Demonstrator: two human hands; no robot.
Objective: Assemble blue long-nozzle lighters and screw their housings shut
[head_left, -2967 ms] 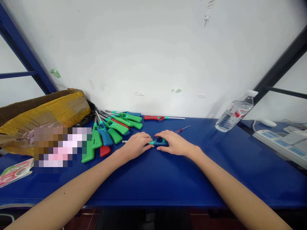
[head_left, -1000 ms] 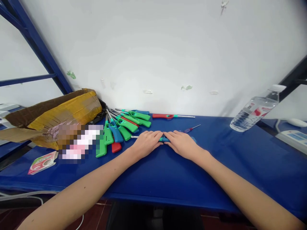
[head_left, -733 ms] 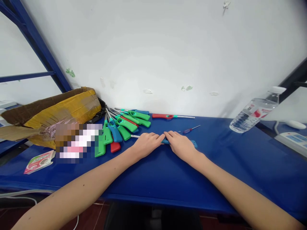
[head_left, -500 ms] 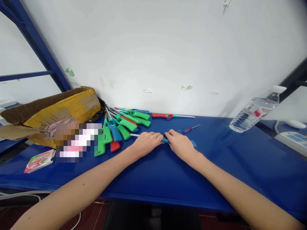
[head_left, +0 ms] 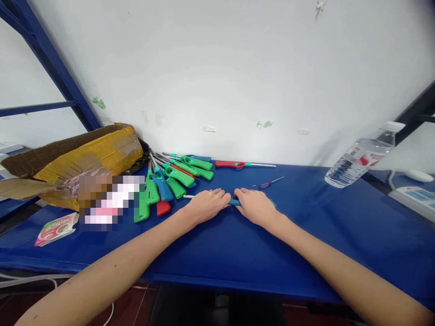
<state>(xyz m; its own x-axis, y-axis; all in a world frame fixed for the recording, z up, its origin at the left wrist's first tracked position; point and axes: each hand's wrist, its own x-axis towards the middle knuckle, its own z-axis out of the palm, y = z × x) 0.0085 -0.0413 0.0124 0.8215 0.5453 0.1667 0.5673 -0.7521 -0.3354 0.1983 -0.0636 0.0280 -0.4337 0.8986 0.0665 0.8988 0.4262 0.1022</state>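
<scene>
A blue long-nosed lighter (head_left: 234,202) lies on the blue table (head_left: 238,253) between my two hands. My left hand (head_left: 207,204) is closed over its front part, where a thin metal tube (head_left: 189,197) sticks out to the left. Over the handle, my right hand (head_left: 255,206) is closed and hides most of it. Both hands rest on the table top and touch each other at the fingertips.
A pile of several green, blue and red lighters (head_left: 170,179) lies to the left, beside an open cardboard box (head_left: 74,158). A red lighter (head_left: 234,164) and a small screwdriver (head_left: 270,183) lie behind the hands. A water bottle (head_left: 360,160) lies at right.
My hands have stayed on the lighter and slid slightly toward me; the right hand now covers more of the handle. The camera view shifted to the left since three seconds ago.
</scene>
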